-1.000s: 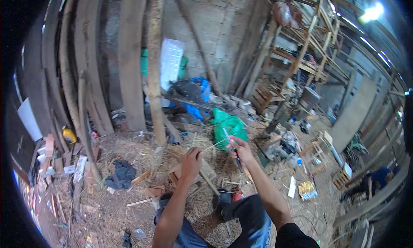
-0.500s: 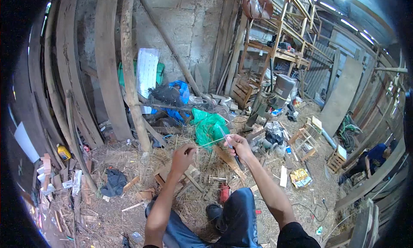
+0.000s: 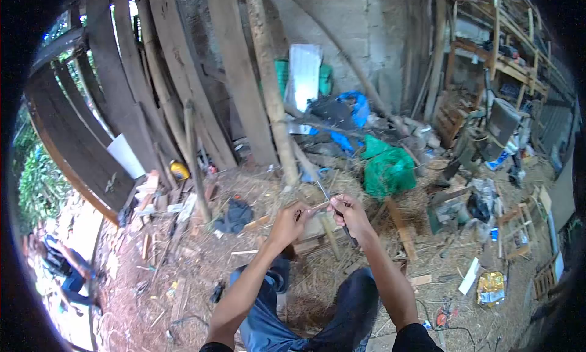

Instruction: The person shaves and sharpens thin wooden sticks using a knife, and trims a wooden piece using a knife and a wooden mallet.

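My right hand [image 3: 349,215] is closed around the dark handle of a knife [image 3: 323,188], whose narrow blade points up and to the left. Close beside it, my left hand [image 3: 289,224] pinches a thin, pale wooden stick [image 3: 318,209]. The stick spans the short gap between my hands, its right end at the knife and the right fingers. Whether the blade touches the stick I cannot tell. Both hands are held above my knees [image 3: 349,303], over a floor [image 3: 207,266] strewn with straw and wood chips.
A green bag [image 3: 388,172] lies beyond my hands, beside blue plastic [image 3: 349,141]. A wooden pole [image 3: 270,89] and planks [image 3: 241,77] lean at the wall. On the left are a yellow bottle [image 3: 179,170], a dark cloth [image 3: 234,216] and a person [image 3: 67,268] outside. A yellow packet [image 3: 491,288] lies right.
The view has turned left, bringing the doorway and the person outside into sight. My hands have come closer together, and less of the stick shows between them.
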A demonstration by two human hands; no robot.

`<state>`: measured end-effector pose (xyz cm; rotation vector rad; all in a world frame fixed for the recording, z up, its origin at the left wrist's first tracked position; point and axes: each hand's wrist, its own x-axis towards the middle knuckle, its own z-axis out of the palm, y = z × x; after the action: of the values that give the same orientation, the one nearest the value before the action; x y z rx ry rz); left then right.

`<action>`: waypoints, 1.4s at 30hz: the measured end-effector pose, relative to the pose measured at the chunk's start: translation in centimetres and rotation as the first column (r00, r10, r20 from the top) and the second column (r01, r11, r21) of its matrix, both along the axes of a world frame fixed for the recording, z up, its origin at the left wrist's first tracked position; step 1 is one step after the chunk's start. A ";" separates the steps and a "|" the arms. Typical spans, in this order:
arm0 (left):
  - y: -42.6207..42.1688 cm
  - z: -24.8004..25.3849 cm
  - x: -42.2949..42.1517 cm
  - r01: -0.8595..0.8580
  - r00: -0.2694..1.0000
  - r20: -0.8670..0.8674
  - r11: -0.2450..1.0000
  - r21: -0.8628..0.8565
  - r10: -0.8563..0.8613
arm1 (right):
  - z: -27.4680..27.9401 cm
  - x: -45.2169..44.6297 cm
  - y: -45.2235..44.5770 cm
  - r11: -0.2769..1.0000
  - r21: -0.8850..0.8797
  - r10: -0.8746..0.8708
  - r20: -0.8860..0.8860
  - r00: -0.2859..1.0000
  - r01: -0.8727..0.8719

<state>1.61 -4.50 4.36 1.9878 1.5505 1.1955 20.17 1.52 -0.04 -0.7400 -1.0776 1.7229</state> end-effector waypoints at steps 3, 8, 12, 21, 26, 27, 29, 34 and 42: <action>0.0 -0.2 -1.8 -0.011 0.998 -0.069 0.999 -0.050 0.008 | -0.3 -1.7 0.2 0.995 -0.094 0.025 -0.048 0.999 -0.030; 1.0 -1.8 -3.5 0.007 0.999 -0.053 0.999 -0.032 -0.009 | -1.6 -2.5 1.9 0.992 -0.069 -0.094 0.130 0.987 0.103; 2.4 -4.4 -7.8 -0.038 0.999 0.030 0.996 -0.078 0.040 | -3.9 0.5 5.9 0.893 -0.124 -0.426 0.080 0.901 0.433; 4.9 -8.7 -8.3 0.112 0.971 0.221 0.992 -0.064 -0.095 | 0.1 -5.5 1.6 0.983 0.004 -0.174 0.348 0.921 0.184; 6.1 -7.8 -8.5 0.026 0.986 0.160 0.998 0.059 -0.036 | 0.8 -6.0 -0.5 0.987 0.106 -0.157 0.405 0.901 0.125; 5.8 -7.4 -8.3 0.039 0.982 0.186 0.999 0.000 -0.038 | -0.1 -5.6 -1.0 0.987 0.088 -0.161 0.399 0.903 0.137; 5.7 -6.5 -7.4 0.037 0.979 0.204 0.999 -0.039 -0.029 | -0.9 -5.1 -0.5 0.998 0.045 -0.066 0.348 0.935 0.054; 4.4 -6.7 -6.1 0.051 0.986 0.159 0.999 -0.006 -0.049 | -3.7 -5.8 0.3 0.994 0.080 0.050 0.225 0.973 -0.069; 3.7 -7.9 -5.8 0.062 0.996 0.057 0.998 0.006 -0.063 | -5.3 -6.1 0.5 0.984 -0.054 0.175 0.081 0.981 -0.171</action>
<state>-4.15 -0.78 -3.52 1.9724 1.4490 1.2205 14.03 2.01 -5.38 -0.7745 -1.1936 1.8833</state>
